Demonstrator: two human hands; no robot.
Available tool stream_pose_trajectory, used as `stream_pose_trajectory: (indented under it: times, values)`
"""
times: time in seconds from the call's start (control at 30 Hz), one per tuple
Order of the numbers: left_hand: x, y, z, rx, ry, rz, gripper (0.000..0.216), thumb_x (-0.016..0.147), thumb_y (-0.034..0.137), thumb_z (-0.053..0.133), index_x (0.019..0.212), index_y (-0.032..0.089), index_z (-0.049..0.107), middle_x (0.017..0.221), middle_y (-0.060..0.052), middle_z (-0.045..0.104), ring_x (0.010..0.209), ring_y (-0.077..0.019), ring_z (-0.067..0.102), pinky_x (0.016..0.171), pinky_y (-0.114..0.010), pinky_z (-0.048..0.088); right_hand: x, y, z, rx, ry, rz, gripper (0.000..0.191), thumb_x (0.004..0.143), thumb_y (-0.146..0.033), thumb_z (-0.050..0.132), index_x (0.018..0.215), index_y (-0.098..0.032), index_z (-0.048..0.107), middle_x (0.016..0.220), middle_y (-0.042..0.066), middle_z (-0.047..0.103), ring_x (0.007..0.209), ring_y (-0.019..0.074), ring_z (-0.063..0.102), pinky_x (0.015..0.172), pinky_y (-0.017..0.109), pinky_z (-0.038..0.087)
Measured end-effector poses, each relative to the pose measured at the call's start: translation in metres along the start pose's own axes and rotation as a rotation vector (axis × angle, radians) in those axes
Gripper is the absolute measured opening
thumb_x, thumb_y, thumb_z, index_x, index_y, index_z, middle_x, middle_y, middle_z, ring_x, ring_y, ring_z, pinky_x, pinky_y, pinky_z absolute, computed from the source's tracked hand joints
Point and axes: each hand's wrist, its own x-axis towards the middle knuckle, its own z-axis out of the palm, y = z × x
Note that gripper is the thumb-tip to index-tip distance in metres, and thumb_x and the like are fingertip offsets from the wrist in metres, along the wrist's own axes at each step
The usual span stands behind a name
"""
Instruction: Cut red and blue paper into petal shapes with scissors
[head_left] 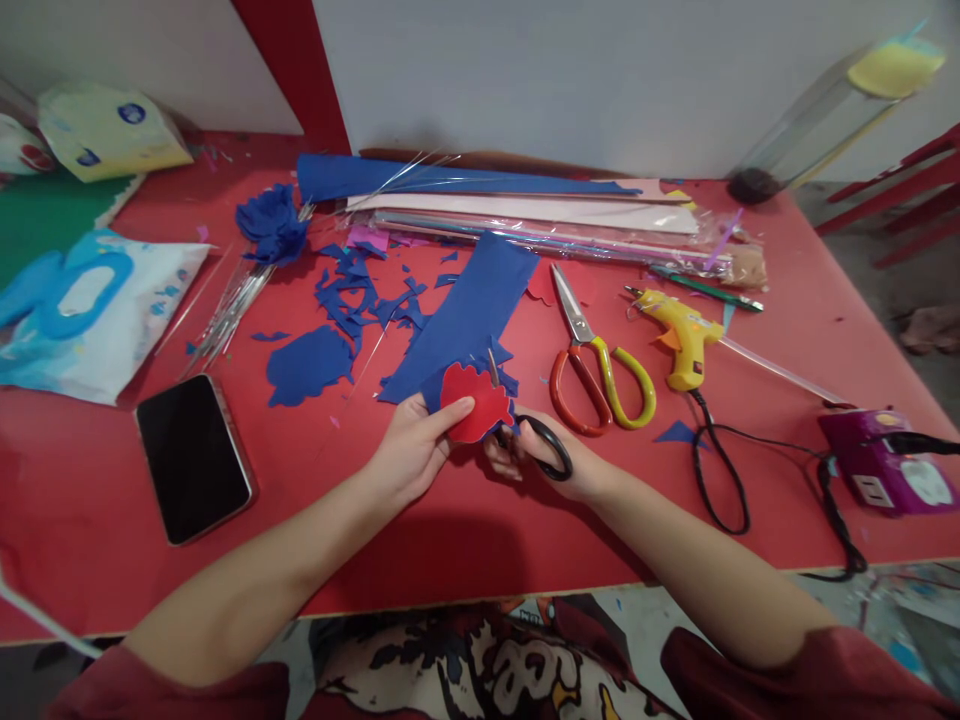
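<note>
My left hand pinches a red scalloped cutout together with blue sheet material behind it, the thumb lying on the red face. In my right hand is a pair of black-handled scissors, whose blade tip shows above the red shape at its right edge. Most of the blades are hidden by the red and blue pieces. Just beyond my hands lies a blue strip. To its left are a loose blue scalloped piece and many blue scraps.
Larger scissors with red and yellow handles lie right of the strip, beside a yellow glue gun. A purple power socket box stands far right. Leftward are a phone, a wipes pack and a blue flower.
</note>
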Motion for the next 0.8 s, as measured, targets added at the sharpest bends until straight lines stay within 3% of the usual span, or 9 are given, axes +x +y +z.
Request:
stream_pose_trajectory:
  times: [0.43, 0.8]
  values:
    - [-0.0009, 0.0011, 0.0027, -0.028, 0.031, -0.002, 0.033, 0.048, 0.019, 0.084, 0.076, 0.011, 0.068, 0.071, -0.004, 0.074, 0.063, -0.0151, 0.068, 0.062, -0.022, 0.055, 0.0004, 0.0027, 0.0, 0.051, 0.023, 0.02, 0.038, 0.081, -0.055, 0.053, 0.081, -0.019, 0.04, 0.061, -0.006, 0.032, 0.047, 0.0058, 0.03, 0.046, 0.022, 0.025]
    - [0.0015, 0.0028, -0.0003, 0.033, 0.036, 0.064, 0.029, 0.049, 0.019, 0.084, 0.072, 0.011, 0.068, 0.07, -0.004, 0.073, 0.065, -0.0169, 0.068, 0.071, -0.029, 0.056, 0.0002, -0.0063, -0.0004, -0.021, -0.018, 0.019, 0.044, 0.08, -0.06, 0.049, 0.08, -0.017, 0.042, 0.062, -0.005, 0.037, 0.048, 0.007, 0.033, 0.047, 0.023, 0.028]
